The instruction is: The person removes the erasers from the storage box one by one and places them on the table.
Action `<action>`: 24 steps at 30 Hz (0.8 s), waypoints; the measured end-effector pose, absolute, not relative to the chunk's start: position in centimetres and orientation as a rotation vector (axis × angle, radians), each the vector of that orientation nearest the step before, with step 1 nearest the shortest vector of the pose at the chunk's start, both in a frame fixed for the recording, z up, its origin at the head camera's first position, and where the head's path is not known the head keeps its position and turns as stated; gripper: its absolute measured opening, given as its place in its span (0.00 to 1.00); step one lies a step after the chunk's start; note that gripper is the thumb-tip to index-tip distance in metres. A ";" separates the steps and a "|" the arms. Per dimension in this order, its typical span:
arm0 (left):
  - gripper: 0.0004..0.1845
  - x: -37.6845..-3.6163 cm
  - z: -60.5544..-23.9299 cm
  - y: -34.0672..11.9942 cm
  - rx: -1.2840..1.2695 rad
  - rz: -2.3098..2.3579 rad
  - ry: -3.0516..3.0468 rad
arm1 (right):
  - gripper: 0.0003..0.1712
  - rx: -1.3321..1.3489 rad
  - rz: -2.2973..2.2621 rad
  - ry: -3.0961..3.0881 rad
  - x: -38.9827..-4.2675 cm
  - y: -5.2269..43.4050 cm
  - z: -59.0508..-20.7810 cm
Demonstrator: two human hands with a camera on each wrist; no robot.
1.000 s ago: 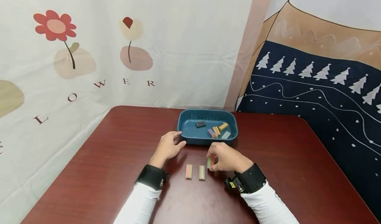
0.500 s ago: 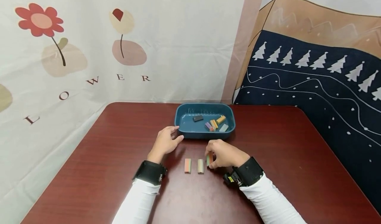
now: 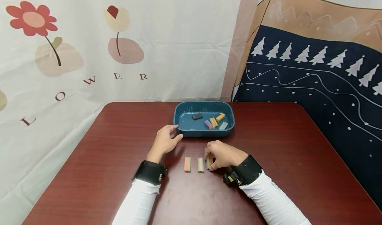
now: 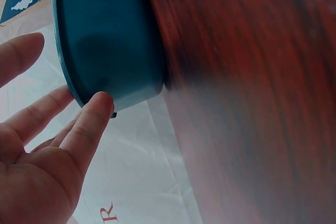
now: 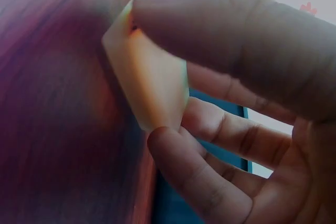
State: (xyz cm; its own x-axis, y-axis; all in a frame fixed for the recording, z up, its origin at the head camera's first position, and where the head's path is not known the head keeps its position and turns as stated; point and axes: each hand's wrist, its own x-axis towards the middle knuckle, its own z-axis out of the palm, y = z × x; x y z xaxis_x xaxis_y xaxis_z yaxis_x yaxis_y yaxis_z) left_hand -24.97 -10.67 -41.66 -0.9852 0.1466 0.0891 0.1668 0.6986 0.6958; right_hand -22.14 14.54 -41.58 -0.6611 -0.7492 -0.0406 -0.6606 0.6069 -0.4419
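Observation:
In the head view my right hand pinches a small orange-and-green striped block between thumb and fingers, low over the table. The right wrist view shows the same block close up, thumb at one end and fingertips at the other. To its left lie a cream striped block and an orange, green-edged block, roughly parallel and apart. My left hand has its fingers extended at the near left corner of a blue tray; in the left wrist view, fingertips meet the tray's rim.
Inside the tray lie a black block, a yellow block, a purple-and-pink block, a yellow striped one and a pale grey one. The reddish-brown table ends at printed cloths behind.
My right hand has drawn its block toward me, nearly level with the two others. The left hand stays at the tray. The whole head view has shifted slightly.

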 end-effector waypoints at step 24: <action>0.28 -24.6 -41.6 -10.4 -0.230 -1.184 -2.876 | 0.16 -1.164 -0.565 2.599 -22.2 14.6 -42.0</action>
